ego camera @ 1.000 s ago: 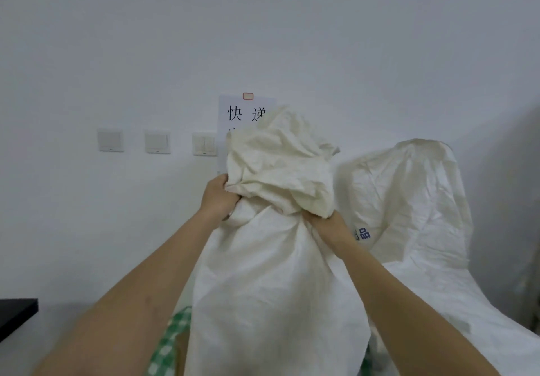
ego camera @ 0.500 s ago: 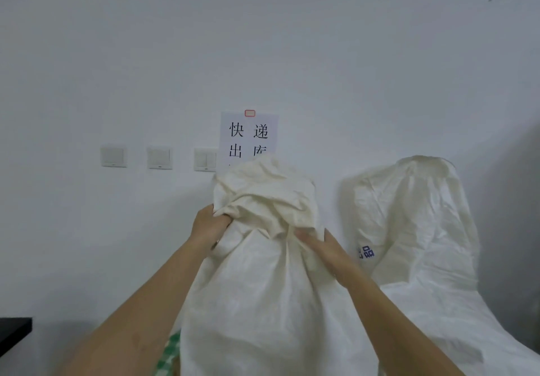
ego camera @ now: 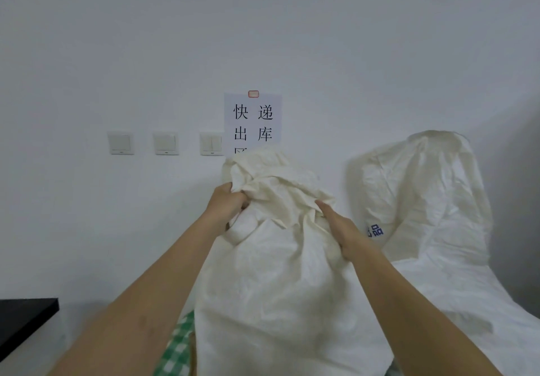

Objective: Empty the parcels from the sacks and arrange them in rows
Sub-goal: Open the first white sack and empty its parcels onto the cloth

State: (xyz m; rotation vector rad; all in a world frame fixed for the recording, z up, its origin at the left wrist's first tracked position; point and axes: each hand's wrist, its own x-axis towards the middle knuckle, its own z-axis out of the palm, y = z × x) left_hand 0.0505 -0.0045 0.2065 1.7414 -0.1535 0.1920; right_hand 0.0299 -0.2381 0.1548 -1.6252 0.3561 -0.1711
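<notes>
- Behind everything stands a plain white wall with three light switches [ego camera: 165,143] in a row and a paper sign [ego camera: 253,118] printed in black characters; a dark tabletop corner [ego camera: 23,320] juts in at the near left.
- Centre of the scene: a white woven sack [ego camera: 271,282], upright and bulging below, its cream-coloured mouth bunched into a crumpled knot at the top.
- The left hand [ego camera: 226,205] has its fingers curled tight into the gathered cloth on the left side of the neck; the right hand [ego camera: 339,229] lies along the right side, fingers tucked into a fold — pinching it, as far as one can tell.
- A second sack [ego camera: 423,200] slumps against the wall to the right, with blue print low on its left side; it touches nothing the hands hold.
- Green-and-white checked fabric [ego camera: 175,346] shows at the near edge, left of the sack.
- Handling, as a judgement: the cloth looks soft, limp and somewhat slick, so it will slide through a loose grip — the bunched neck is the sound place to hold. The full belly suggests real weight; no parcels are visible yet.
</notes>
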